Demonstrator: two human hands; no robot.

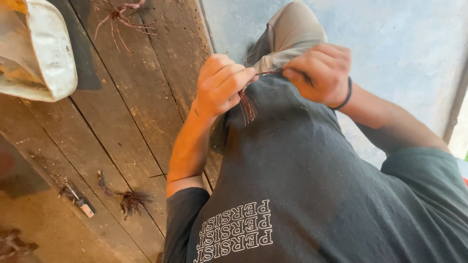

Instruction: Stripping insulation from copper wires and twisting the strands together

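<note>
My left hand (220, 84) is closed on a small bundle of thin reddish-brown strands (248, 104), whose frayed ends hang below the fist. My right hand (319, 73), a dark band on its wrist, pinches the other end of a strand (269, 72) stretched between the two hands. Both hands are held close together over my lap, above my dark t-shirt (302, 185) and beige trouser leg (290, 29).
Worn wooden boards (131, 97) lie to my left. On them are a frayed strand bundle (130, 199), another loose bunch (124, 17) and a small knife-like tool (80, 202). A white plastic bag (44, 53) sits at the top left. A pale blue floor (404, 44) is on the right.
</note>
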